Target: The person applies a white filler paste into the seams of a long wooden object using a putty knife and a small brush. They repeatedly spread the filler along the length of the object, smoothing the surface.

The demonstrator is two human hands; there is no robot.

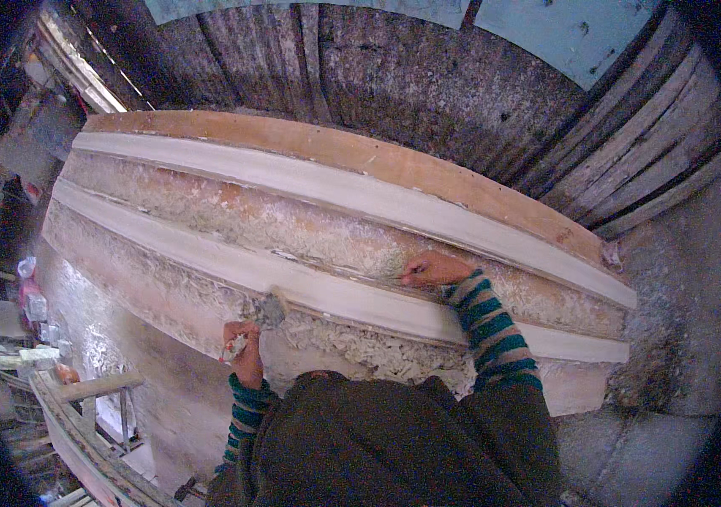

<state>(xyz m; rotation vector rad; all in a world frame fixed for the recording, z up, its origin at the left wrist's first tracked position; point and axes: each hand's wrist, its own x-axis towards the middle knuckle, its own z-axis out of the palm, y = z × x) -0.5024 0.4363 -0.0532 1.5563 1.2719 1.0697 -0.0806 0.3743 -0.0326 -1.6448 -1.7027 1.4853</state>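
Two long white moulded strips, the far strip [293, 168] and the near strip [335, 288], run side by side along a long work board [428, 190]. My left hand [247, 359] is closed around a whitish-and-red object [234, 346] whose kind I cannot make out. A grey lump [270, 311] shows just beyond those fingers, by the near strip's front edge; whether it joins the held object is unclear. Over the near strip's far edge, my right hand [436, 269] has its fingertips pinched together. Anything between them is too small to make out.
Crumbly whitish residue [377, 345] lies along the board's near side and between the strips. Corrugated sheets [445, 101] stand behind the board. A curved piece [69, 439] and a wooden frame [103, 387] are at the lower left, with assorted items [31, 300] further back.
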